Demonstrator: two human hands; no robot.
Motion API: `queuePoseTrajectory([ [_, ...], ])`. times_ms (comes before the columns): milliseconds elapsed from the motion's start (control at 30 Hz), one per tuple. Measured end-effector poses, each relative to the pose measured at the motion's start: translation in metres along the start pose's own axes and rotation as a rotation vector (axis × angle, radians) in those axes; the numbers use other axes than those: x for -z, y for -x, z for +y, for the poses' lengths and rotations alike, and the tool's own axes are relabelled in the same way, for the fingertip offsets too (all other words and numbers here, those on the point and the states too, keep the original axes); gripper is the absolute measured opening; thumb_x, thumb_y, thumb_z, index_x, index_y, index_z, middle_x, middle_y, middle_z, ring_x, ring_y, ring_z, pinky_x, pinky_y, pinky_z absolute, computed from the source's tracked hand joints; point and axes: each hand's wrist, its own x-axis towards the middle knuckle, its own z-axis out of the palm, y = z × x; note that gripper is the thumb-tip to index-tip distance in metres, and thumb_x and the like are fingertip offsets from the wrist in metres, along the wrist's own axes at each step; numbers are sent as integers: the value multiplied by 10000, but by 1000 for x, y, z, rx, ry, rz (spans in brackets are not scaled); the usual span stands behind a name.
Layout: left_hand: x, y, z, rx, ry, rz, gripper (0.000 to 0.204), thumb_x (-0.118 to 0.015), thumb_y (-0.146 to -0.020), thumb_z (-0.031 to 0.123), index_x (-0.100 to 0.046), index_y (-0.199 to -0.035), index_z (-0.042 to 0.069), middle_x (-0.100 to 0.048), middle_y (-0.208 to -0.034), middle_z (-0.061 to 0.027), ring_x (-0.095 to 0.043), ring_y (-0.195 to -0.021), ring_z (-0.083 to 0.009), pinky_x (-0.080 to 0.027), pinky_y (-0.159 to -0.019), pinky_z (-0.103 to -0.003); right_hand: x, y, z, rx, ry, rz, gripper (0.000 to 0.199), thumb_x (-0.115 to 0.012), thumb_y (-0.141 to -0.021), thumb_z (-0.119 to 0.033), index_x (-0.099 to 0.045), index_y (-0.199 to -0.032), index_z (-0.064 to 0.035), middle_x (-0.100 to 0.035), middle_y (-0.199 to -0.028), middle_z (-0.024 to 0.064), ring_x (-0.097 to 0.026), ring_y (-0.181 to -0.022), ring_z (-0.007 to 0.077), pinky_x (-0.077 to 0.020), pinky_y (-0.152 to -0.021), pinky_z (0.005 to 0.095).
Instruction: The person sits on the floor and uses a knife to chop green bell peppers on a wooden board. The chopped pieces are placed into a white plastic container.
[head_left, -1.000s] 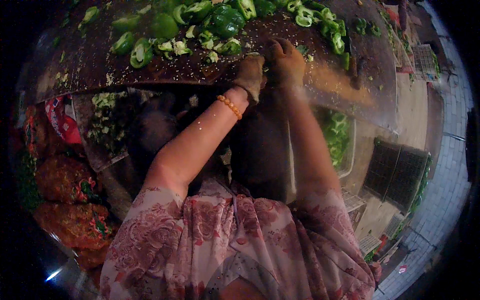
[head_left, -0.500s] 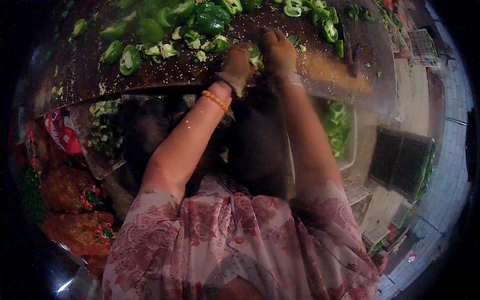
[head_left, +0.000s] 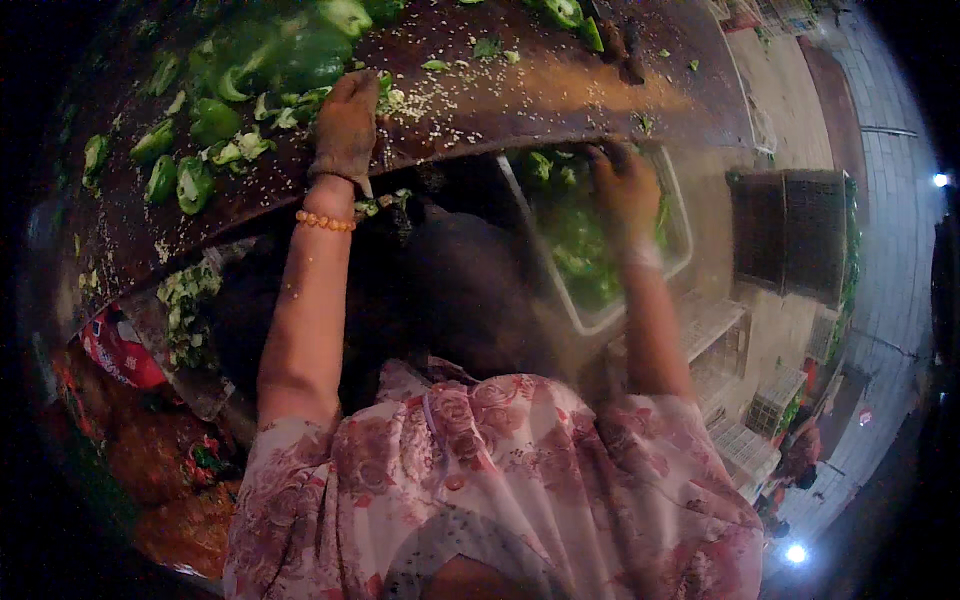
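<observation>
down at the big round wooden chopping board (head_left: 560, 90) our left hand (head_left: 345, 125) lies knuckles-up among the pale seeds and pepper scraps at the board's near edge, fingers curled down loosely and mostly hidden, so we cannot tell whether it has hold of anything; a beaded orange bracelet (head_left: 323, 221) sits on that wrist. our right hand (head_left: 625, 190) hangs below the board's rim over the white rectangular tub (head_left: 585, 318), fingers bent downward into the heap of cut green pepper inside, and whether they grip a piece or are only dipping in is too blurred to say. the work in hand looks to us like clearing cut pepper off the board into that tub, and to do it well we would keep the tub tucked right under the rim, sweep with the flat of the palm so the pieces go over together, and leave the seeds and cores behind for the scrap bag (head_left: 185, 310) that sits under the board to our left. counting what shows: one board, one tub, two hands, one bracelet, one large uncut-looking green pepper (head_left: 300, 60) at the far left of the board, and roughly a dozen halved or chunked green pieces (head_left: 190, 180) scattered around it, though the dim edges hide more, and the seeds are past counting
</observation>
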Motion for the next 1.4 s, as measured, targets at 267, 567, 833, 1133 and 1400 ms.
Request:
queuePoseTrajectory([
  [267, -21, 26, 24, -320, -643, 6, 363, -592, -928, 313, -614, -1256, 158, -582, -1314, -170, -551, -1196, -367, -461, -995, -442, -8, 16, 86, -11, 452, -41, 707, -737, -792, -477, -509, -1419, -243, -414, -1483, 250, -528, -1236, 410, -468, -983, 497],
  [567, -29, 34, 3, -401, -744, -13, 545, -623, -889, 273, -482, -1398, 139, -513, -1366, -174, -516, -1219, -399, -413, -1048, -474, -117, -51, 135, 78, 549, -113, 679, -645, -861, -450, -446, -1453, -184, -358, -1549, 143, -399, -1371, 380, -253, -1118, 623],
  [833, -33, 33, 2, -405, -872, -49, 642, -630, -928, 364, -395, -1474, 124, -501, -1426, -179, -492, -1284, -380, -398, -1084, -459, -145, -101, 178, -1, -83, -98, 580, -625, -872, -469, -556, -1364, -170, -428, -1517, 97, -383, -1394, 351, -376, -1109, 448],
  [1133, -37, 30, 0, -428, -765, -19, 604, -608, -930, 349, -426, -1459, 121, -520, -1411, -176, -491, -1274, -401, -409, -1075, -459, -45, 53, 167, -162, 311, -354, 561, -611, -886, -321, -496, -1431, -255, -414, -1519, 143, -461, -1295, 440, -432, -1038, 518],
  [1400, -21, 10, 11, -451, -898, 24, 444, -566, -930, 232, -521, -1368, 173, -548, -1337, -145, -551, -1189, -355, -432, -1028, -452, -34, 24, 155, -106, 495, -452, 517, -564, -905, -441, -552, -1377, -230, -588, -1336, 179, -588, -1152, 426, -479, -978, 489],
])
